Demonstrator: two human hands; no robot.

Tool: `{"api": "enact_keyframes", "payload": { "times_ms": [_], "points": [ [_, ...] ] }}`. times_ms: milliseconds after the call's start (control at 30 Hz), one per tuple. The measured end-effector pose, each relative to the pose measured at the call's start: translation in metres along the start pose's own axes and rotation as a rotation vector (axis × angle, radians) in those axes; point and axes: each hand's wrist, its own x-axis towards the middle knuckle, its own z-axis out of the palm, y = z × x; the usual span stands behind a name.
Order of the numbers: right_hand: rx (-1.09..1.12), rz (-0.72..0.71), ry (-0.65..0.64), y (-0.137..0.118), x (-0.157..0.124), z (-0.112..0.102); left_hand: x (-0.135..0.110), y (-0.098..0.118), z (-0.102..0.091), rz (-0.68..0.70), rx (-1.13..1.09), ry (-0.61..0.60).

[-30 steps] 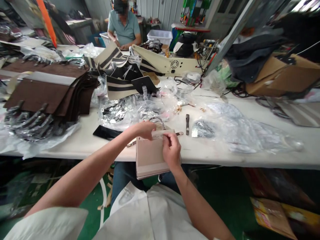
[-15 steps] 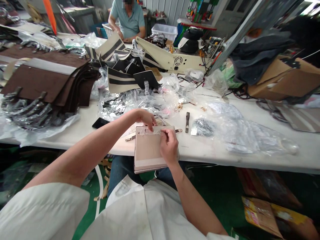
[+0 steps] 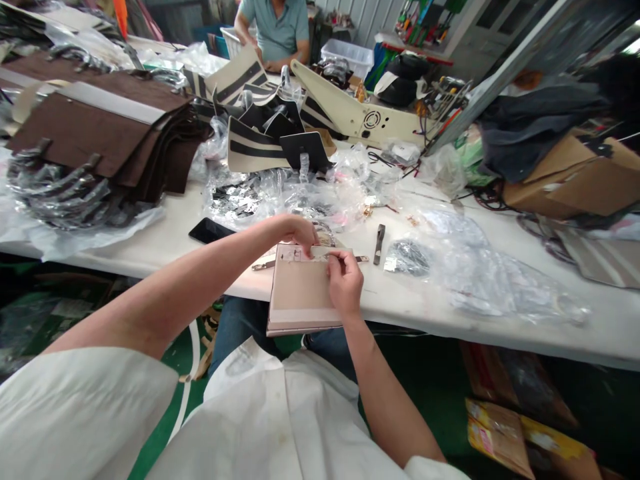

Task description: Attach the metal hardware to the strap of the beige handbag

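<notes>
A beige bag panel [image 3: 300,293] lies over the near edge of the white table [image 3: 165,247], partly hanging toward my lap. My left hand [image 3: 300,233] presses its fingertips on the panel's top edge, where a small metal fitting sits under clear plastic film. My right hand [image 3: 344,280] rests on the panel's right side and pinches the film strip near the top edge. A thin metal strap piece [image 3: 263,265] pokes out to the left of the panel.
A black phone [image 3: 210,231] lies left of my hands. A dark metal tool [image 3: 380,235] and clear plastic bags [image 3: 480,267] lie to the right. Brown bag panels [image 3: 95,140] are stacked at left. Another person [image 3: 275,30] works across the table. Cardboard boxes [image 3: 575,173] sit right.
My hands stay on the panel's top edge, the fingers shifting slightly along the film. The camera has tilted, so the whole scene sits a little higher and further right.
</notes>
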Motion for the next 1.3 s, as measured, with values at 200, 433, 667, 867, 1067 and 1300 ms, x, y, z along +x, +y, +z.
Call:
{"api": "enact_keyframes", "payload": {
  "times_ms": [200,433,667,867,1067,1300],
  "points": [
    [0.129,0.104,-0.167,-0.002,0.018,-0.017,-0.012,-0.009,0.011,0.036,-0.113,0.006],
    [-0.094,-0.052,-0.426,-0.019,0.042,-0.028,-0.013,-0.006,0.016,0.039,-0.046,0.025],
    [-0.341,-0.266,-0.504,-0.026,0.057,-0.019,-0.010,-0.013,0.020,0.080,-0.047,0.068],
    [-0.412,-0.294,-0.489,-0.024,0.058,-0.013,-0.009,-0.018,0.022,0.109,-0.086,0.061],
    [-0.362,-0.279,-0.502,-0.026,0.057,-0.016,-0.011,-0.018,0.022,0.105,-0.127,0.057],
    [-0.439,-0.294,-0.517,-0.030,0.054,-0.014,-0.014,-0.014,0.021,0.063,-0.086,0.035]
  ]
}}
